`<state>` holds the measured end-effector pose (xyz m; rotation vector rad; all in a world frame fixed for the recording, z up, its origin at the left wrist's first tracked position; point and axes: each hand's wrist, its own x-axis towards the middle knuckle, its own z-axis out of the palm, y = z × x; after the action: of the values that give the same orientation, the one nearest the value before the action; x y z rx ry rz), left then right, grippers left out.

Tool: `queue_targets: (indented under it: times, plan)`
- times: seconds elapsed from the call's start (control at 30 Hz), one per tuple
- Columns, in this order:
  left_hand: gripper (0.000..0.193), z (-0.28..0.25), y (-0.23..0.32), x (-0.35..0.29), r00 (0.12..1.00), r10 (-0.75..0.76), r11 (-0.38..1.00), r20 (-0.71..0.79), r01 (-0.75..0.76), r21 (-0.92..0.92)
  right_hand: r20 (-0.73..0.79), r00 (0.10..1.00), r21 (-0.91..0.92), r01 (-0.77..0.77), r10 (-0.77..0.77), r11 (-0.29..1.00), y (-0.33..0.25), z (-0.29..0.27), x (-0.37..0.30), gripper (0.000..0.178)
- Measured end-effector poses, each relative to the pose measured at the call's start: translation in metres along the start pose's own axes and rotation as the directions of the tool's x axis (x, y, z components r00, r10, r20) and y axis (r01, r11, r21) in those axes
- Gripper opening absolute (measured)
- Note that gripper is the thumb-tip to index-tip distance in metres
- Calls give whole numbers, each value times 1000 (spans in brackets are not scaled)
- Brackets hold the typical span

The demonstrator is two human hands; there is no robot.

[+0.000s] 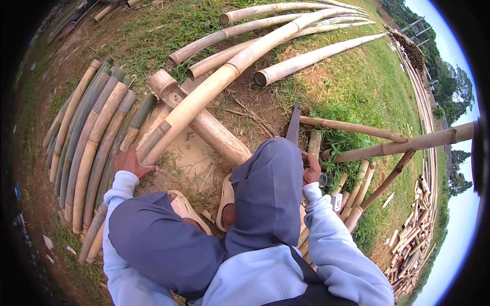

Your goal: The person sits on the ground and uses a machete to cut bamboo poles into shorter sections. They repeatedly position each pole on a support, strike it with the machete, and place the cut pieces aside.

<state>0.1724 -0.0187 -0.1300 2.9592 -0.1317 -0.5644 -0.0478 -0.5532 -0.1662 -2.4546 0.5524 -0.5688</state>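
Observation:
A long, pale bamboo pole (204,94) slants from the far right down toward me. It rests across a thicker bamboo log (219,135), which has a notch cut near its far end. My left hand (131,162) is closed around the pole's near end, thumb pointing right. Beside my raised right knee, my right hand (310,168) is closed on a handsaw (293,124). The saw's blade points up and away; its handle is mostly hidden by my fingers and knee. The blade is apart from the pole.
Cut bamboo lengths (94,148) lie stacked at left. Several long poles (316,56) lie on grass beyond. A bamboo frame (398,148) stands at right, near a small white-and-red box (337,202) and a clear container (325,179). Offcuts (411,250) are heaped farther right.

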Motion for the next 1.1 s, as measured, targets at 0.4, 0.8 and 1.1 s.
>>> queue_targets:
  times: [0.4,0.8,1.1]
  plan:
    - [96,18,-2,21,998,66,996,-11,-67,-60,261,919,-192,-252,297,949,164,93,-120,43]
    - [86,12,-15,18,995,39,999,-92,-41,-19,298,924,-266,-159,238,951,80,60,-78,32]
    - [85,5,-1,12,997,32,999,-72,-32,2,348,886,-309,-199,306,930,98,69,-85,36]
